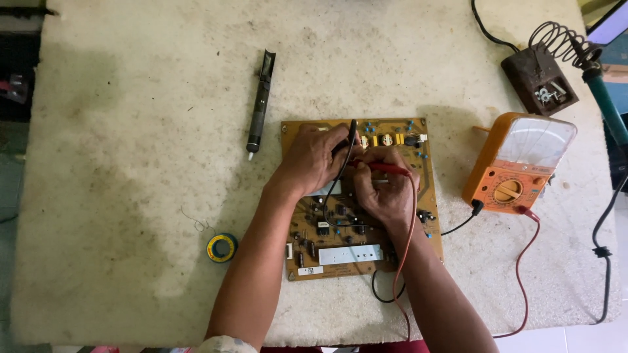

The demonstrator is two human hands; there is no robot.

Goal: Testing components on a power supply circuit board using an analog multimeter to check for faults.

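A brown circuit board (399,131) lies flat on the worn white table (131,131). My left hand (313,160) rests on the board's upper middle and grips a black test probe (351,136) that points at the board's top edge. My right hand (387,186) is right beside it and holds a red test probe (386,168) lying nearly level, tip toward the left hand. A black lead and a red lead (523,261) run from the probes to an orange analogue multimeter (520,163) at the right.
A black desoldering pump (260,108) lies upper left of the board. A small solder spool (222,248) sits lower left. At the top right stands a soldering iron (605,98) in a coil stand (540,78). A black cable (605,248) hangs along the right edge.
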